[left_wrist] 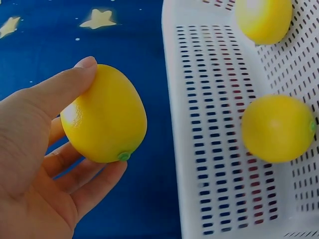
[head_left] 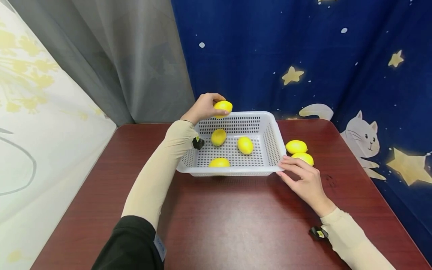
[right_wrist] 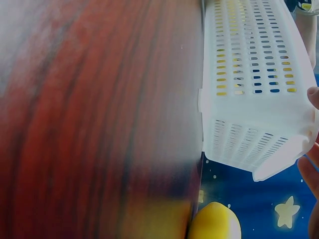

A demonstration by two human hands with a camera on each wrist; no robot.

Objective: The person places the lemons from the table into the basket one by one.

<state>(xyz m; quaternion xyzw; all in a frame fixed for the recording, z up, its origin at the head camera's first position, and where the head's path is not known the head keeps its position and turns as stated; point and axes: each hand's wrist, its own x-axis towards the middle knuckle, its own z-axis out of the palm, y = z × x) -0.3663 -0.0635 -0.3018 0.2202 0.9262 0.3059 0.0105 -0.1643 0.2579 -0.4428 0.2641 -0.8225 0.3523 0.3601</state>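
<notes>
A yellow lemon [head_left: 224, 107] is held by my left hand [head_left: 203, 107] near the back rim of a white plastic basket [head_left: 233, 171]. In the left wrist view, thumb and fingers grip this lemon [left_wrist: 107, 117], its green tip facing down. Three more lemons lie inside the basket: one at the left [head_left: 218, 137], one towards the right [head_left: 245, 145] and one partly hidden by the front wall [head_left: 219, 162]. My right hand [head_left: 306, 183] holds the basket's front right corner, thumb on one side and fingers on the other, as the right wrist view also shows.
Two lemons [head_left: 296, 146] lie together on the reddish-brown table [head_left: 249, 221], just right of the basket. A blue curtain [head_left: 243, 56] with stars and a grey curtain [head_left: 148, 63] hang behind the table. At the left is a pale patterned surface [head_left: 50, 131].
</notes>
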